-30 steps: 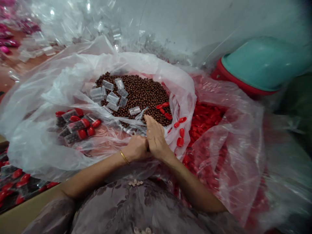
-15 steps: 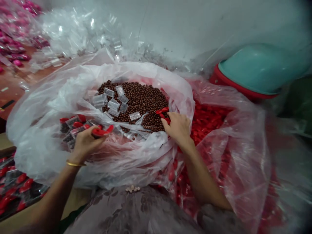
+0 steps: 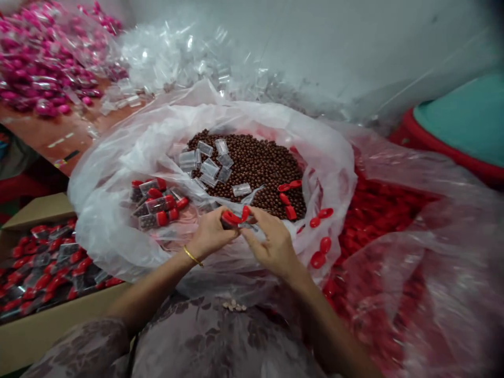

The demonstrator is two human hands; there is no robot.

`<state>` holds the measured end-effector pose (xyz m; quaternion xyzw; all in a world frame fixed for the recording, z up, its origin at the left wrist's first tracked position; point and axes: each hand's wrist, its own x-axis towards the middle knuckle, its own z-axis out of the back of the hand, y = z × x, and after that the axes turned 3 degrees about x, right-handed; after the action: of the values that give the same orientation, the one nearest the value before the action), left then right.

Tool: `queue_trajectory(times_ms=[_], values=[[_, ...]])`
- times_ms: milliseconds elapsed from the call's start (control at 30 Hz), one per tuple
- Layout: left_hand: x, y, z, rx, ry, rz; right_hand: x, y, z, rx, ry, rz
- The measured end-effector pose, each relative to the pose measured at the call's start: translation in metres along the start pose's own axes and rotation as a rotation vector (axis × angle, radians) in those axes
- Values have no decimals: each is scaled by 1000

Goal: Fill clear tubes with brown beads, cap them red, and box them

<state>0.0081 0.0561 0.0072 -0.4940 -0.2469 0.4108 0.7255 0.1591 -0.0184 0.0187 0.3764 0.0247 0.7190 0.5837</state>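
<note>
Both hands meet over the near side of a white plastic bag. My left hand [image 3: 212,231], with a gold bangle at the wrist, is closed around a red flip-top cap [image 3: 231,217]; whether a container is under it is hidden by the fingers. My right hand [image 3: 271,241] pinches the raised end of that same cap. Beyond the hands lies a heap of small brown balls [image 3: 255,163] inside the bag. Clear plastic containers [image 3: 210,168] rest on the balls, and loose red caps [image 3: 289,211] lie on their right side. Filled red-capped containers [image 3: 157,205] sit at the left.
A cardboard box [image 3: 59,310] of red-capped containers stands at lower left. Pink pieces [image 3: 43,68] are piled on the orange table [image 3: 51,131]. Clear plastic [image 3: 177,58] heaps against the wall. Red caps [image 3: 370,215] fill a bag at right, near a teal basin [image 3: 468,121].
My right hand has left the edge of the brown balls and come together with my left hand at the red cap. The view has swung left.
</note>
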Motion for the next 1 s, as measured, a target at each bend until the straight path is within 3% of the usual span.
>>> queue_trajectory(times_ms=[100, 167, 233, 433, 700, 900, 1000], values=[[-1, 0, -13, -248, 193, -48, -5, 9, -2, -54, 17, 47], [-1, -2, -12, -447, 361, 33, -6, 6, 5, -36, 99, 74], [-2, -7, -10, -536, 443, 105, -6, 2, 12, -48, 179, 99], [-4, -18, -21, -304, 353, -39, -3, 4, 9, -275, 99, 86], [-7, -19, -32, -72, 209, -96, -7, 0, -5, -237, -42, 123], [-8, -16, -36, -36, 187, -80, -10, -2, -10, -220, -127, 133], [-8, -14, -35, -160, 235, -53, -11, -2, -10, -192, -147, 107]])
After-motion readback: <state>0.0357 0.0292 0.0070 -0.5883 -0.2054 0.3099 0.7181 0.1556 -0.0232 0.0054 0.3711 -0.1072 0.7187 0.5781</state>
